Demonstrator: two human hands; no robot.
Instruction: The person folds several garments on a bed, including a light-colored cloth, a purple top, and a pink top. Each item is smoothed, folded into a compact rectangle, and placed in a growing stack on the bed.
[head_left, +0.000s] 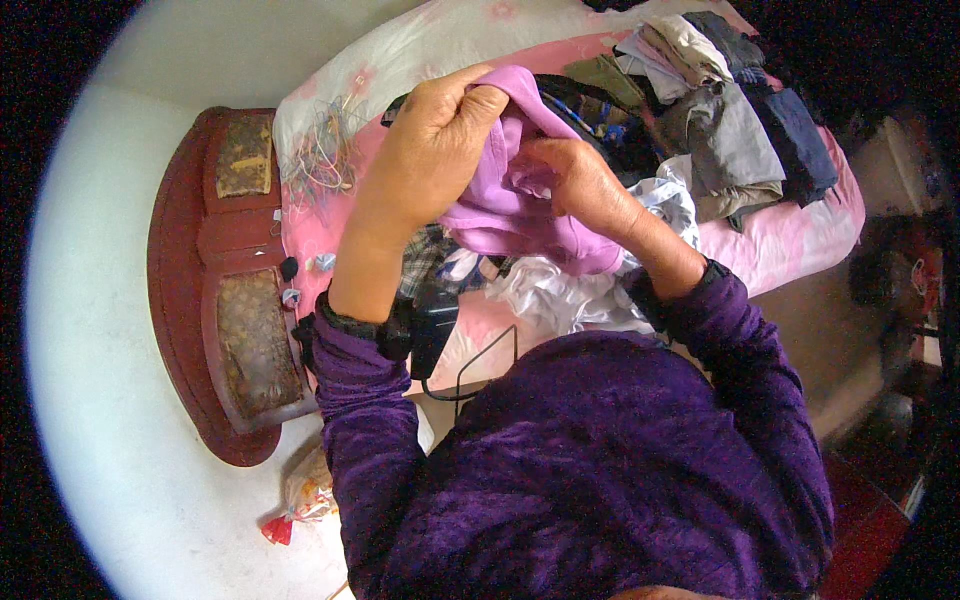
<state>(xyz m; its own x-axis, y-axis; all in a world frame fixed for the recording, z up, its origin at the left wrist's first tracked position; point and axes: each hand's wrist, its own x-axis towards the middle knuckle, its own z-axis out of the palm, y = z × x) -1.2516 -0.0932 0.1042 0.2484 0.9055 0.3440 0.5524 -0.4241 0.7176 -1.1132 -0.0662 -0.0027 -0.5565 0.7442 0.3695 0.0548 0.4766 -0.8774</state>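
Note:
A pink-purple garment (525, 225) hangs bunched between my two hands above a bed. My left hand (431, 142) grips its upper edge between thumb and fingers. My right hand (581, 180) is partly inside the folds of the same cloth, its fingers curled and their tips hidden. Below the garment lie a crumpled white satiny cloth (555, 296) and a plaid cloth (424, 259). Dark clothing with a blue pattern (611, 135) lies behind my right hand.
Folded clothes, among them a grey garment (731, 135) and a dark blue one (799, 142), are stacked at the bed's right. Tangled thin cords (326, 157) lie on the pink bedding at left, beside a dark red wooden headboard (217, 232). A black hanger (487, 349) is near my body.

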